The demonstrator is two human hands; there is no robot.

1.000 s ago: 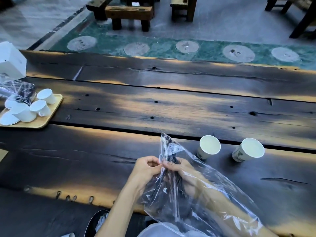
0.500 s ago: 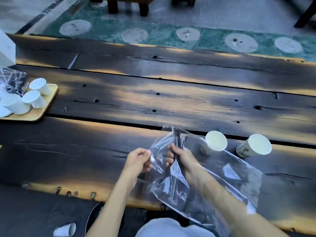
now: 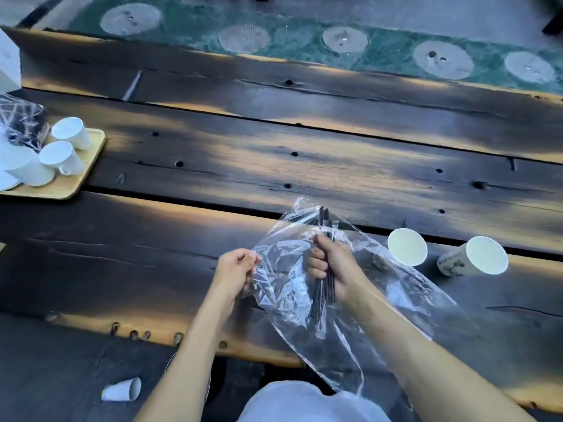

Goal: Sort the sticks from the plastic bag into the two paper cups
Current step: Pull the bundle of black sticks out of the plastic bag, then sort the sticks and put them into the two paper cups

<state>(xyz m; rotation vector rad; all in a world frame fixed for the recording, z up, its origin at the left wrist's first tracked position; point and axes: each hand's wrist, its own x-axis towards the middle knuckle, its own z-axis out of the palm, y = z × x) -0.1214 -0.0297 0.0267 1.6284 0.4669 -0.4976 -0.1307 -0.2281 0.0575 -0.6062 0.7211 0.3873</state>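
Observation:
A clear plastic bag [image 3: 289, 287] lies crumpled over the near edge of the dark wooden table. My right hand [image 3: 332, 266] is inside the bag, closed around a bundle of thin dark sticks [image 3: 323, 287] whose tips poke out near the bag's top. My left hand [image 3: 234, 266] pinches the bag's left edge. Two white paper cups stand to the right: the nearer cup [image 3: 407, 246] just beyond the bag, the printed cup [image 3: 475, 256] farther right. Both look empty.
A wooden tray [image 3: 88, 166] with several small white cups and a second plastic bag sits at the far left. A white box [image 3: 7, 62] stands behind it. A paper cup [image 3: 122, 389] lies on the floor below the table edge.
My hands have spread apart, pulling the bag's mouth wider. The right hand has slid deeper in and closed on the sticks. The camera tilted down.

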